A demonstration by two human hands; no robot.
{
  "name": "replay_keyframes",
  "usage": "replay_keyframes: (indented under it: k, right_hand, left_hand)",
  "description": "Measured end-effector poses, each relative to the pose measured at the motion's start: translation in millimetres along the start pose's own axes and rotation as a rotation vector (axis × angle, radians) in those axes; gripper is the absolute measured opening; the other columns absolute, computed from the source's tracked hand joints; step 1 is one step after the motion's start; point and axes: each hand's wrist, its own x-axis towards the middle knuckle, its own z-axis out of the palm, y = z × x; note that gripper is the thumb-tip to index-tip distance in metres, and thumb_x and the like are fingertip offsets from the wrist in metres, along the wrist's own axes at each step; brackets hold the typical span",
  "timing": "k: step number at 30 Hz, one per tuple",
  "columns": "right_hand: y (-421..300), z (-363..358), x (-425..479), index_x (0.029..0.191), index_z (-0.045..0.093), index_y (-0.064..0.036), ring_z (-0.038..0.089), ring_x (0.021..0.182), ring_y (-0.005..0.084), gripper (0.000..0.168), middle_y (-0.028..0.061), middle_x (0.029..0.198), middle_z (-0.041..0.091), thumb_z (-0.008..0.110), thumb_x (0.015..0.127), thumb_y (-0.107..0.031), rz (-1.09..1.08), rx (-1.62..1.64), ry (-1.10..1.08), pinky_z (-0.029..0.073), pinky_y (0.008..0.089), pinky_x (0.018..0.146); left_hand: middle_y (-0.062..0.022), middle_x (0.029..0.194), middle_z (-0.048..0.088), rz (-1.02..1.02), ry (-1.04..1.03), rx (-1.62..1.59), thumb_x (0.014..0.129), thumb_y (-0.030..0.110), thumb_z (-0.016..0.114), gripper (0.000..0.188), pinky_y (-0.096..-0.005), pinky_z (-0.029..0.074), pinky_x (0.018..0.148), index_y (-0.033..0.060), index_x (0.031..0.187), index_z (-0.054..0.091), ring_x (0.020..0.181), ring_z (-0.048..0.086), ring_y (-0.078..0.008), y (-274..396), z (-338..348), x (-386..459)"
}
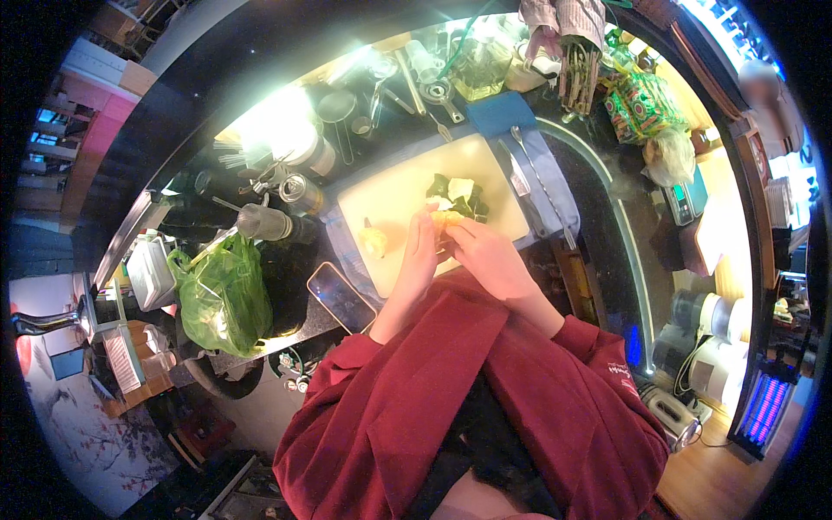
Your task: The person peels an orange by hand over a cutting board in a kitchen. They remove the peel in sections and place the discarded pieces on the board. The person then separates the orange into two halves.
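Note:
Both hands meet over a cream cutting board (435, 156), around a piece of yellow-orange peeled fruit (446, 220), probably citrus. My left hand (422, 237) holds it from the left. My right hand (480, 242) grips it from the right, its fingers partly covering it. Just beyond them lies a heap of dark green peel (478, 205), some pieces with the pale inner side up. Another peeled yellow fruit piece (373, 243) rests near the board's left side. Under the board is a blue cloth (559, 188).
A long twisted bar spoon (541, 179) and a small knife (518, 177) lie right of the board. A phone (342, 298) lies at the front left, near a green plastic bag (224, 299). Metal shaker cups (263, 222) stand left; a strainer (337, 107) and a folded blue cloth (500, 114) lie behind.

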Motion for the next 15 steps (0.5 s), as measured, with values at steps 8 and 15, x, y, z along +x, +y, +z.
replay_keyframes:
  k: [8,15]
  right_hand:
    - [-1.1,1.2,-4.9,0.094,0.057,-0.001,0.061,0.083,0.0311,0.018,0.0133,0.089,0.057,0.06,0.077,-0.006,0.08,0.009,-0.082,0.051,0.0392,0.072]
    - [-1.9,-5.5,-5.6,0.094,0.057,-0.002,0.06,0.082,0.0311,0.012,0.0132,0.09,0.057,0.062,0.084,-0.009,0.054,0.206,0.008,0.05,0.0387,0.072]
  left_hand:
    - [-0.01,0.112,0.055,0.011,-0.056,-0.055,0.104,0.038,0.028,0.046,-0.0318,0.051,0.081,0.0099,0.141,0.032,0.096,0.058,-0.0172,-14.3,-3.1,6.3]
    - [-0.0115,0.121,0.054,-0.001,-0.019,-0.119,0.103,0.046,0.024,0.053,-0.0346,0.049,0.086,0.0108,0.142,0.032,0.106,0.057,-0.0199,8.1,-1.3,2.8]
